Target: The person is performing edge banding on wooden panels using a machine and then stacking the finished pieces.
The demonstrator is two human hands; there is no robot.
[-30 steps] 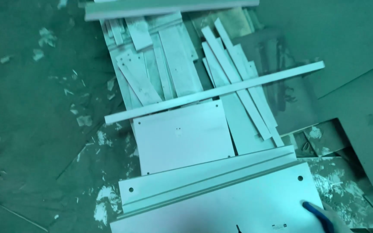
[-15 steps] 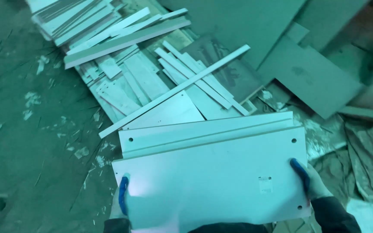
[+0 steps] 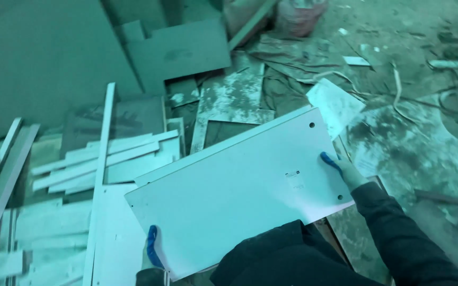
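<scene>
I hold a large white rectangular panel [image 3: 239,190] with small drilled holes near its right end, lifted and tilted above the floor. My left hand [image 3: 152,254], in a white glove with blue fingertips, grips the panel's lower left edge. On the right short edge sits my right hand [image 3: 343,170], gloved the same way, its blue thumb lying on the top face. Dark sleeves cover both of my arms below the panel.
A heap of white strips and boards [image 3: 80,164] lies at the left. Grey sheets [image 3: 176,50] lean at the back. Dusty debris, torn paper [image 3: 335,103] and scraps cover the floor at the right.
The panel has come up off the pile and swung to the right with both hands on its ends. The view has turned right, away from the heap of strips.
</scene>
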